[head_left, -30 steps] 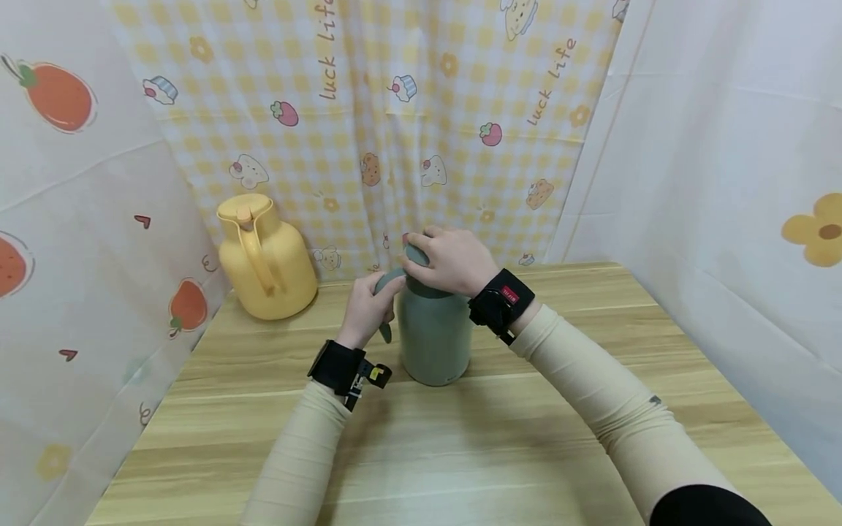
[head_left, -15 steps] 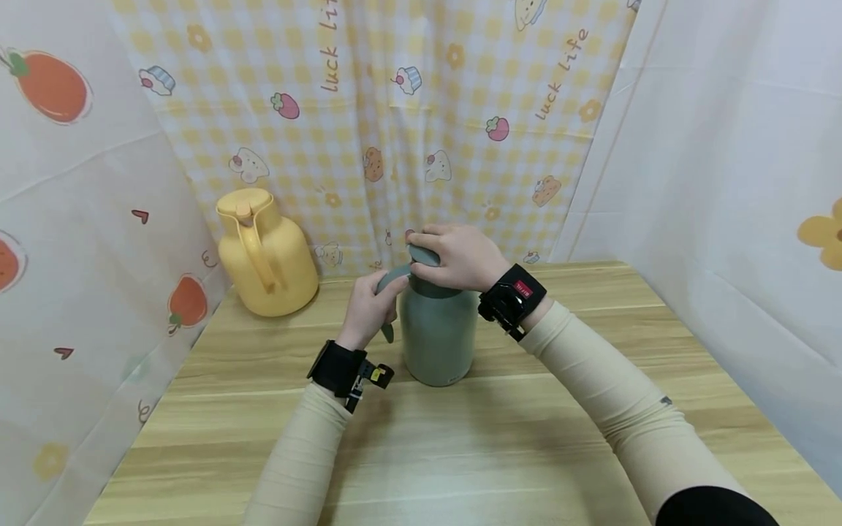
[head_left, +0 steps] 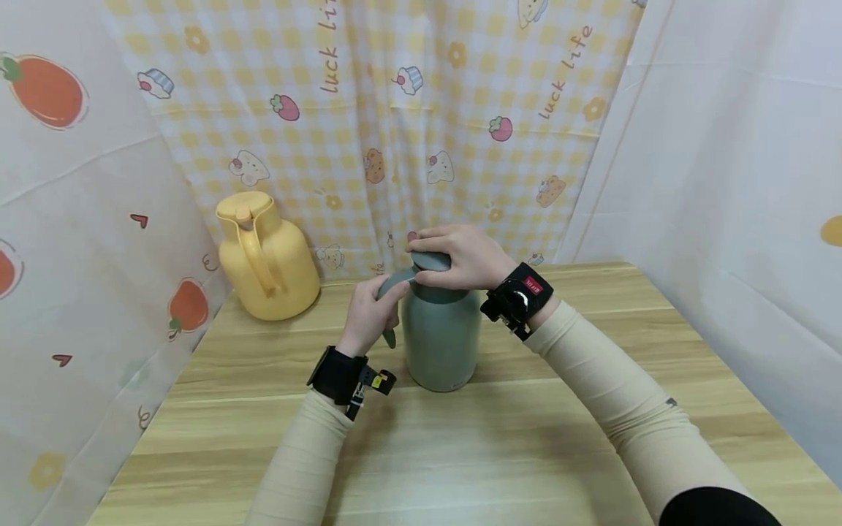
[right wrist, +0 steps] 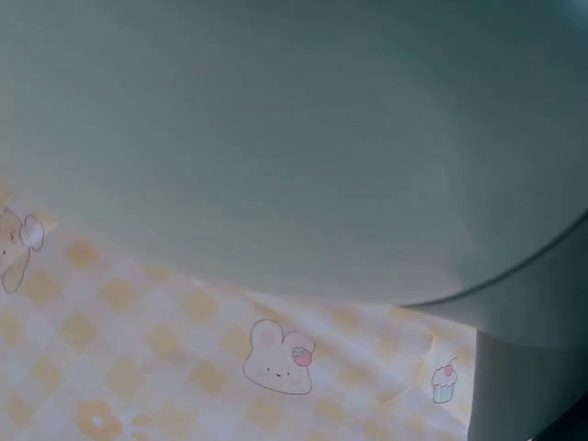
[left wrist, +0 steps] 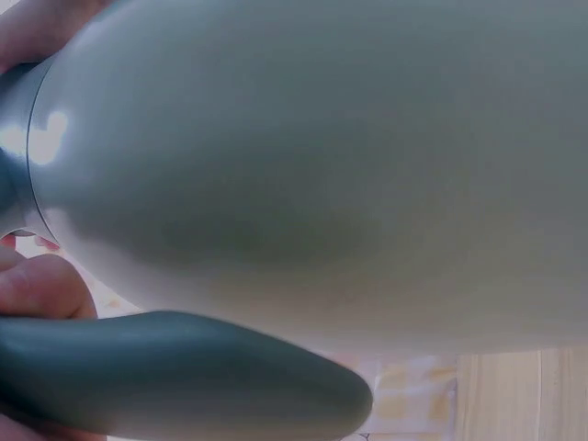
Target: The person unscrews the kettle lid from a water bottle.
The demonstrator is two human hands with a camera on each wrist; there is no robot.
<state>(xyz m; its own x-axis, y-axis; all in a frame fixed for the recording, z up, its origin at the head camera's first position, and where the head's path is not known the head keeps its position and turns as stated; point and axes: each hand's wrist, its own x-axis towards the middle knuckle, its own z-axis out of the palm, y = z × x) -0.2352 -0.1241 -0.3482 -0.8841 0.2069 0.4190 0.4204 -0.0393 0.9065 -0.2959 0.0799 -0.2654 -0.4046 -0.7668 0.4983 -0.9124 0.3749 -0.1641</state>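
Observation:
A grey-green thermos jug [head_left: 441, 340] stands upright on the wooden table, its handle [head_left: 395, 279] on the left side. My left hand [head_left: 370, 313] grips that handle, with the thumb on its upper part. Across the top, my right hand [head_left: 468, 257] holds the lid [head_left: 430, 260], thumb at the near edge and fingers at the far edge. In the left wrist view the handle's lower end [left wrist: 202, 377] hangs apart from the jug body [left wrist: 303, 165]. The right wrist view is mostly filled by the jug body [right wrist: 257, 147]; the right fingers are hidden there.
A yellow thermos jug [head_left: 276, 267] stands at the back left of the wooden table [head_left: 421, 460]. A checked curtain [head_left: 447, 95] hangs behind, and white printed cloths [head_left: 737, 190] close in both sides.
My right hand has shifted a little rightward on the lid, and more of the lid's top shows beside it. The left hand keeps its hold on the handle. The head view has moved slightly.

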